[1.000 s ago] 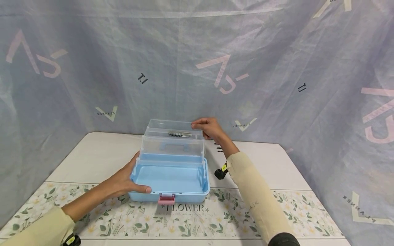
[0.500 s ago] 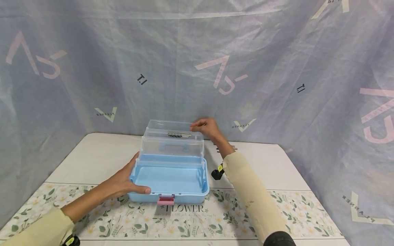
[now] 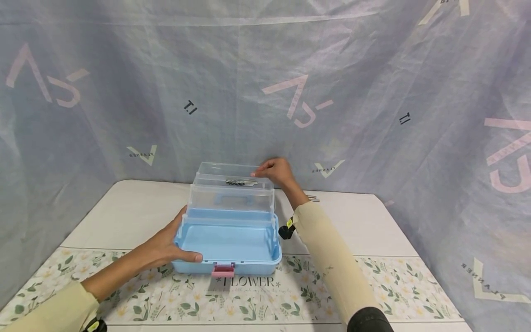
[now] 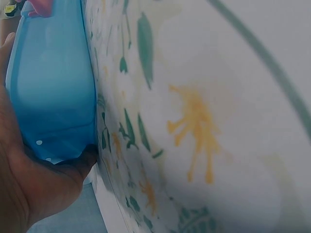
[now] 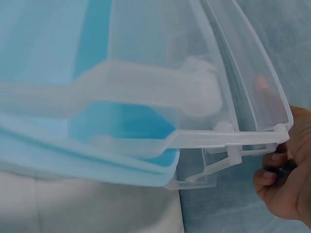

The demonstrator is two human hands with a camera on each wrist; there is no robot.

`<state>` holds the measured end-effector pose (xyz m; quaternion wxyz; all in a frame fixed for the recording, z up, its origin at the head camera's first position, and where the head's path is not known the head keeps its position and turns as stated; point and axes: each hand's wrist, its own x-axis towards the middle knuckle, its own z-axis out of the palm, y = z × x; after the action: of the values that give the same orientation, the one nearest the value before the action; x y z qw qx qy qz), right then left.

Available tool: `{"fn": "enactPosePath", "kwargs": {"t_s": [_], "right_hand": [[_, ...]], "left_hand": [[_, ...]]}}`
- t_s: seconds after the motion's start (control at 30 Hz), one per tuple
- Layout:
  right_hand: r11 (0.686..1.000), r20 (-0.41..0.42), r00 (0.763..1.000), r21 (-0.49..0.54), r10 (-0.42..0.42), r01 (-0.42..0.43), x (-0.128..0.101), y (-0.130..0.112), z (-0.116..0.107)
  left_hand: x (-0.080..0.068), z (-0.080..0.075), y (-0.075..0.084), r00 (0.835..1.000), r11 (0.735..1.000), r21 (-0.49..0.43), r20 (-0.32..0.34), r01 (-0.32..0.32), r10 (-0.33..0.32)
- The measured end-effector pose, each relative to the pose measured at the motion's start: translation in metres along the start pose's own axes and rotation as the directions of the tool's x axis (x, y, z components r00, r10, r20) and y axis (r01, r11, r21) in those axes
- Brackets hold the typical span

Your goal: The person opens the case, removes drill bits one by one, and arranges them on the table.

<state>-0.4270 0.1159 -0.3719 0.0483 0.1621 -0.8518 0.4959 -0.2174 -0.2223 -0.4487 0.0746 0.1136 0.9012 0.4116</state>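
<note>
Landmark: the blue storage box (image 3: 228,242) sits open on the table (image 3: 124,212), its front edge over the floral strip; everything below is placed against it.
Your left hand (image 3: 174,244): you hold the box's left front corner, palm against the side wall and thumb curled over the front rim; the left wrist view shows your palm (image 4: 29,194) wrapped under the blue corner.
Your right hand (image 3: 275,171): behind the box at its right rear, you pinch the far right corner of the clear lid (image 3: 232,169), fingers curled over its edge; the right wrist view shows fingertips (image 5: 269,167) tucked under the lid's rim.
Clear tray (image 3: 231,197): raised above the blue base on its side arms, between base and lid.
Metal pieces (image 3: 241,182): a small dark bundle lies in the upper clear part, just under the lid; what they are is too small to tell.
Latch (image 3: 223,270): pink, hanging at the middle of the box's front wall.
Surface: the table is off-white behind and beside the box; a runner with white flowers and green leaves (image 3: 290,290) crosses in front, printed "FLOWER" just below the latch.
Room: a pale blue-grey sheet (image 3: 373,92) with pink marks and small grey logos hangs behind and to both sides of the box.
Loose item: something thin and dark (image 3: 312,198) lies on the table right of the box, past your right wrist.
</note>
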Motion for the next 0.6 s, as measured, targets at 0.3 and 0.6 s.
{"fn": "enactPosePath", "kwargs": {"t_s": [0.3, 0.6], "right_hand": [[0.999, -0.001, 1.000, -0.042, -0.002, 0.002, 0.0011, -0.0039, 0.0016], [0.996, 0.003, 1.000, -0.086, -0.006, 0.006, 0.0027, -0.0036, 0.0011]], "left_hand": [[-0.0011, 0.0003, 0.0008, 1.000, 1.000, 0.006, -0.011, -0.007, 0.007], [-0.0008, 0.0001, 0.0008, 1.000, 1.000, -0.002, -0.011, -0.017, 0.017]]}}
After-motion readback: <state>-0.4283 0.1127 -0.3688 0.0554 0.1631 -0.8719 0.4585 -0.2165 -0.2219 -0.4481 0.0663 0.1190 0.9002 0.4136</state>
